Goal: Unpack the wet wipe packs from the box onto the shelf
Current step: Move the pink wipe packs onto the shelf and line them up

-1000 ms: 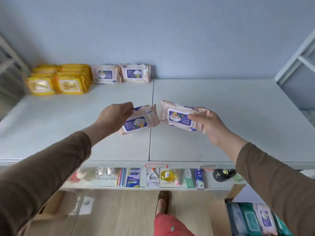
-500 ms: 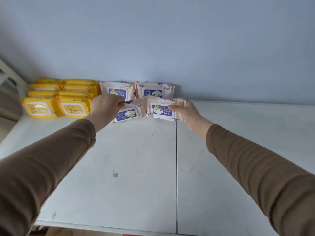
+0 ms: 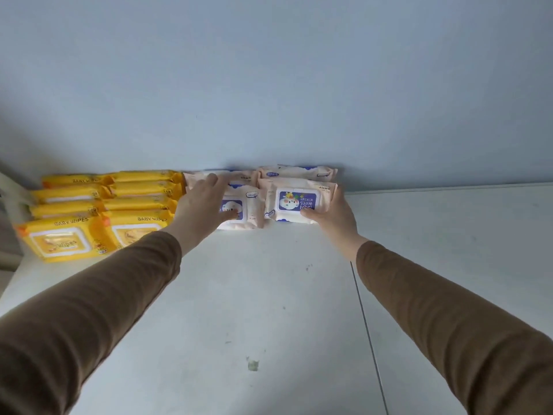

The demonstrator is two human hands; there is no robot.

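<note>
Pink packs on shelf.

This looks like a shop or its stockroom, though the narrow view leaves that uncertain. A broad white shelf fills the lower frame, made of flat panels meeting at a seam right of centre, against a plain pale blue wall. At centre left, identical yellow baby wipe packs lie in neat rows, many of one product, as goods are stocked for sale. Beside them, at the centre, matching pink wipe packs are lined up against the wall.
</note>
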